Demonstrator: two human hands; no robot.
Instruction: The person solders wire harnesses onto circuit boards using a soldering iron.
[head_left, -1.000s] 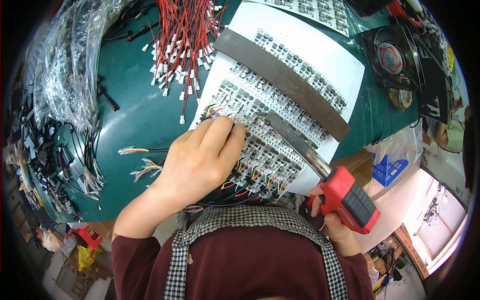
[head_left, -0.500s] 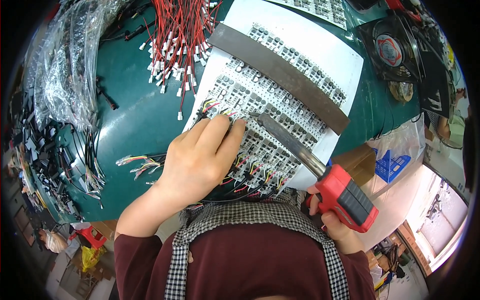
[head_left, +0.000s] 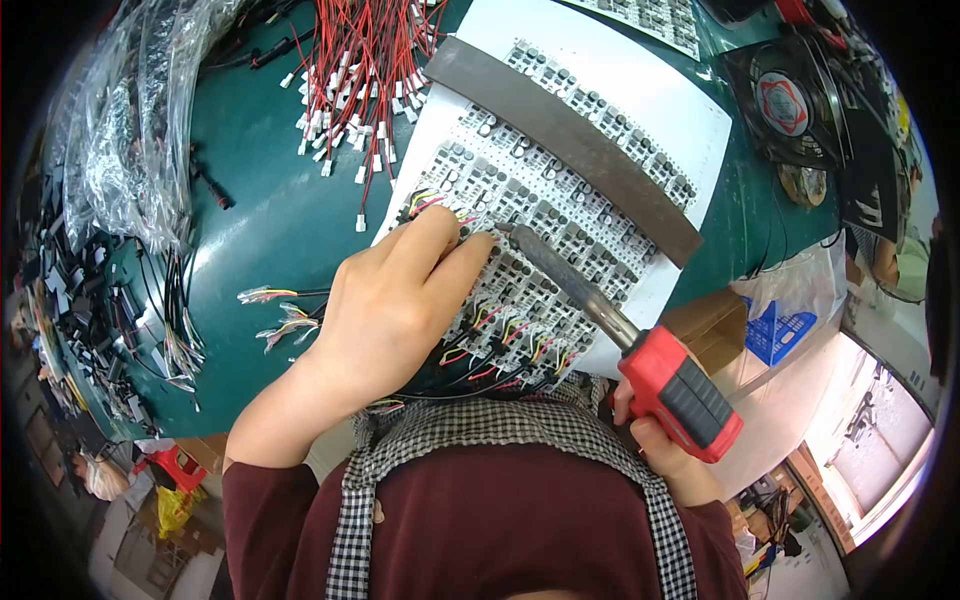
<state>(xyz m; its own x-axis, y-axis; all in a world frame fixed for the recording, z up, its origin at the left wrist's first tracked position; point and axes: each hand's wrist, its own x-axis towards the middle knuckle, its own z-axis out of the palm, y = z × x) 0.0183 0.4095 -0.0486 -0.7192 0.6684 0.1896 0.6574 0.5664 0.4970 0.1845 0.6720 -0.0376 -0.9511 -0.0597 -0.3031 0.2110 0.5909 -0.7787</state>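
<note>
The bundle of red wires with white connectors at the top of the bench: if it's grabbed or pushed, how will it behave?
The red wire bundle probably flops: its thin strands already splay loosely over the green mat. It looks light, so a push likely slides or scatters strands unevenly. The white connectors at the ends may snag one another, dragging neighbours along.

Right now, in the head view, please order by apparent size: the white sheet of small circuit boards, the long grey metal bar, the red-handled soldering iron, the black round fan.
1. White sheet of small circuit boards
2. Long grey metal bar
3. Red-handled soldering iron, close to the bar; nearness to the camera makes this unsure
4. Black round fan
</note>
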